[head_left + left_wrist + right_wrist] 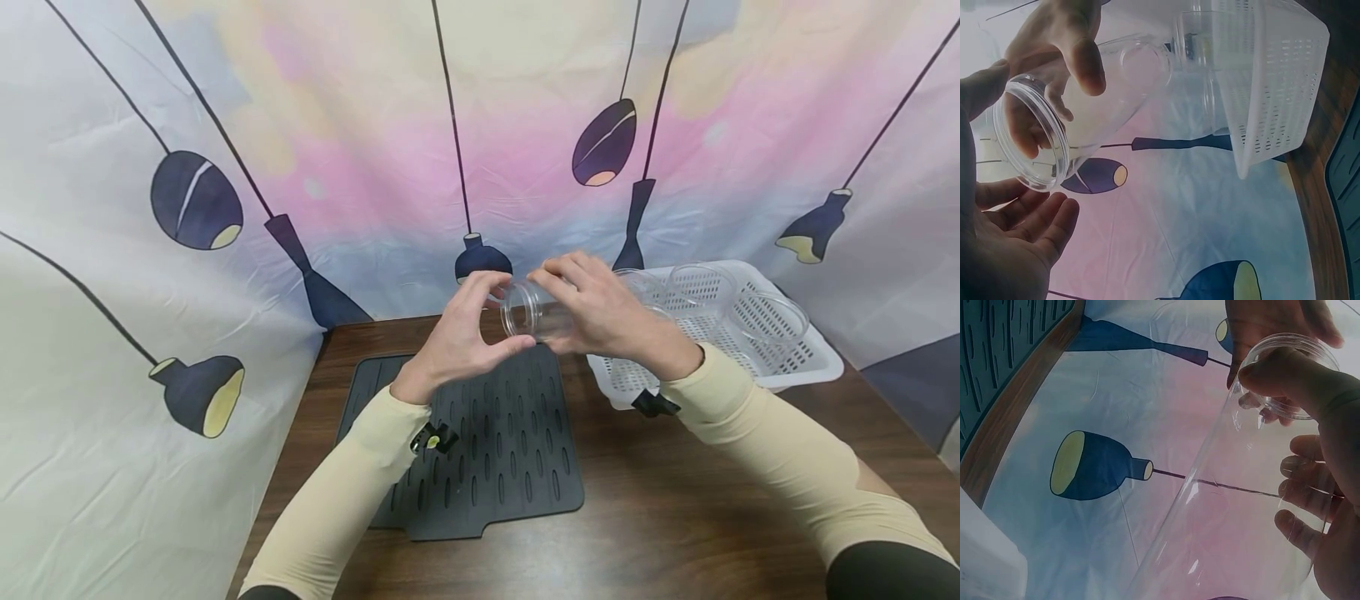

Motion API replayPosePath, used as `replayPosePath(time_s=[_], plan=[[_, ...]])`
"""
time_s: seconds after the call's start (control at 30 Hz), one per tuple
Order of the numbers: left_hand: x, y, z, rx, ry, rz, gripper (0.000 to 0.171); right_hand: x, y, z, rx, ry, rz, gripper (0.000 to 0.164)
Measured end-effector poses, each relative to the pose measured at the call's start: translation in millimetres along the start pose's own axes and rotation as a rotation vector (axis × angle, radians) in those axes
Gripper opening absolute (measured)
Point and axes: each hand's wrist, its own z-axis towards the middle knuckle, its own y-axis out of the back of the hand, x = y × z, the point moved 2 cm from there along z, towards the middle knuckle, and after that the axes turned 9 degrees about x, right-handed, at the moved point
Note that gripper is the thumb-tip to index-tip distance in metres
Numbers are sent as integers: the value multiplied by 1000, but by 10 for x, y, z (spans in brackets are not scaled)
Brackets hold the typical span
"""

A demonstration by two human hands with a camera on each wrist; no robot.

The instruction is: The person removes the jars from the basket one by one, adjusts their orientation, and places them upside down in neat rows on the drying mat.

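A clear see-through jar (pixel 553 321) with a ringed mouth is held on its side in the air, above the back edge of the table. My right hand (pixel 603 312) grips its body, with the thumb and fingers on opposite sides in the right wrist view. At the mouth end, my left hand (pixel 468 329) curves its thumb and fingers around the ringed rim (pixel 1032 134). In the left wrist view, its fingertips touch the lower side of the rim and the thumb lies at the upper side. Both palms are partly hidden in the head view.
A white perforated basket (pixel 821 362) stands at the right, holding several clear round containers (pixel 768 318). On the brown wooden table (pixel 660 517), a dark grey ridged mat (pixel 517 467) lies below the hands. A cloth printed with lamps (pixel 375 158) hangs behind.
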Motion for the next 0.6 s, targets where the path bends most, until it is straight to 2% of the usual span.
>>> replayPosePath(time_s=[0.6], plan=[[-27, -13, 8, -14, 7, 0, 69, 28, -9, 16, -3, 12, -9, 82]])
